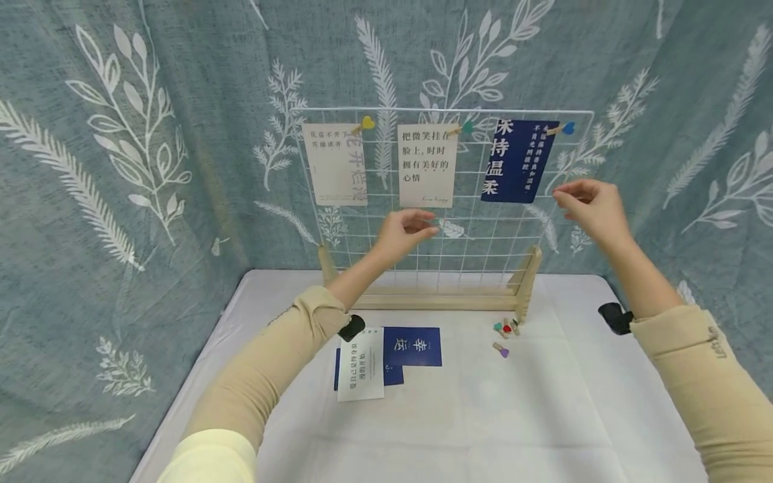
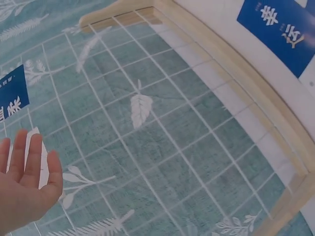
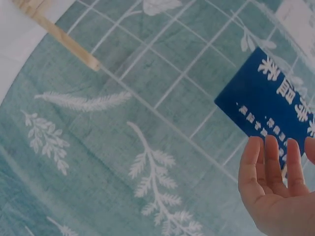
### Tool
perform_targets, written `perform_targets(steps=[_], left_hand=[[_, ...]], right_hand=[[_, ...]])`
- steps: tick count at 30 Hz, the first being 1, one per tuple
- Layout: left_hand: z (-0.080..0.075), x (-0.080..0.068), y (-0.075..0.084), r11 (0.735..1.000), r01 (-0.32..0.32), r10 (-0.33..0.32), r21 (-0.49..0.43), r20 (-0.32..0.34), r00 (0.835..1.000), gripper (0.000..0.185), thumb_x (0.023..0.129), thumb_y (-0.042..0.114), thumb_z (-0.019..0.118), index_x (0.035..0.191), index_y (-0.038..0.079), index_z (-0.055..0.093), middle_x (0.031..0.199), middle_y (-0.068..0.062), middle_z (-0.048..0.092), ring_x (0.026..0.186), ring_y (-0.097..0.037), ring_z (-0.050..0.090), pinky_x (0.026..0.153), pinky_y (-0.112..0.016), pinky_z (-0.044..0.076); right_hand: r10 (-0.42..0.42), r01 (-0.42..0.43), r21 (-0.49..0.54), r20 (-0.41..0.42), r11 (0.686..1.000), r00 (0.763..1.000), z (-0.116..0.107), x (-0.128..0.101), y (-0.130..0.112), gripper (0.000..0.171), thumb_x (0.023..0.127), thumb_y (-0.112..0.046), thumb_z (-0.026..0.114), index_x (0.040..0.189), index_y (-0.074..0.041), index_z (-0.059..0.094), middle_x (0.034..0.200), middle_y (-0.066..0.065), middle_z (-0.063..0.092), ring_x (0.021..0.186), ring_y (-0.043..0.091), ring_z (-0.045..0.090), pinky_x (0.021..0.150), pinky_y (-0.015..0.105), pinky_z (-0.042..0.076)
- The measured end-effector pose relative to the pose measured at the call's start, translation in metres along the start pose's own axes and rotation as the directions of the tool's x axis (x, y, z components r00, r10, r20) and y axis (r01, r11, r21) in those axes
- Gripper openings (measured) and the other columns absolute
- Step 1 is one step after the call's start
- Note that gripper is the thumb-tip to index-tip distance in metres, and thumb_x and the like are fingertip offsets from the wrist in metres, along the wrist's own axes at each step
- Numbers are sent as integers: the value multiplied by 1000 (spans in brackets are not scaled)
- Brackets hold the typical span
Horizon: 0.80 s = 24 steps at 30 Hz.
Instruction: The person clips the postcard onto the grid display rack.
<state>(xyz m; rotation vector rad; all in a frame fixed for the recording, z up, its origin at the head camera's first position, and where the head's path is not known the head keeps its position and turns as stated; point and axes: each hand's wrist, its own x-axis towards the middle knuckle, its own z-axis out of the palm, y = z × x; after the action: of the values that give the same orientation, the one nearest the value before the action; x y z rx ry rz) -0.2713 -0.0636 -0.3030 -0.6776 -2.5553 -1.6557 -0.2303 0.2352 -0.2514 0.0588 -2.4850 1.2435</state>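
Observation:
Three cards hang from the top of a white wire grid [image 1: 447, 109], each under a small wooden clip. A cream card [image 1: 332, 168] on the left has a yellow heart clip [image 1: 368, 123]. The middle cream card [image 1: 427, 168] has a green heart clip [image 1: 467, 127]. On the right, a dark blue card [image 1: 518, 164] hangs slightly tilted from a blue heart clip [image 1: 568, 128]. Just below the middle card, my left hand [image 1: 406, 235] holds nothing, its fingers loosely bent. My right hand [image 1: 594, 209], also holding nothing, is beside the blue card's lower right.
A wooden stand [image 1: 435, 302] supports the grid on a white-covered table [image 1: 483, 416]. A white card [image 1: 356, 376] overlaps blue cards [image 1: 423, 335] at the front left. Several small clips [image 1: 506, 329] and a purple heart clip [image 1: 503, 351] lie near the stand's right foot. Patterned curtains [image 1: 181, 235] surround the table.

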Motion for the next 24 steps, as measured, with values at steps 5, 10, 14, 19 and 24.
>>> perform_targets(steps=[5,10,14,19,24], left_hand=[[-8,-15,-15,1000,21,-21,17,20,1000,33,90,15,64,120,1,61,108,-19,68,97,-30,65,84,-33,54],[-17,-28,-32,999,30,-30,13,7,1000,33,91,13,62,120,0,61,108,-21,67,97,-31,65,83,-34,55],[-21,-37,-44,998,65,-65,23,6,998,32,91,13,61,121,-1,60,109,-22,67,98,-32,64,83,-35,54],[-24,-48,-57,998,61,-61,31,-6,998,33,91,12,62,120,-2,60,108,-23,66,99,-35,63,86,-37,54],[-28,-60,-73,997,69,-68,30,-41,997,32,90,10,62,118,-4,60,108,-24,66,98,-35,63,86,-37,53]], right_hand=[[-27,32,-114,52,993,998,4,-17,8,36,96,-24,54,114,7,60,89,-3,66,69,-16,48,60,6,43],[-34,54,-176,113,983,993,10,-29,12,36,97,-25,53,114,5,61,110,28,62,68,-17,45,60,9,41],[-43,72,-211,142,975,989,14,-35,18,34,97,-22,53,113,6,61,108,28,63,75,-1,56,66,13,43],[-56,94,-226,169,970,984,21,-44,29,31,97,-17,53,112,8,60,108,29,63,93,38,61,76,40,52],[-26,72,-200,223,977,974,34,-48,42,31,97,-17,52,114,8,59,112,29,61,97,41,60,80,48,52]])
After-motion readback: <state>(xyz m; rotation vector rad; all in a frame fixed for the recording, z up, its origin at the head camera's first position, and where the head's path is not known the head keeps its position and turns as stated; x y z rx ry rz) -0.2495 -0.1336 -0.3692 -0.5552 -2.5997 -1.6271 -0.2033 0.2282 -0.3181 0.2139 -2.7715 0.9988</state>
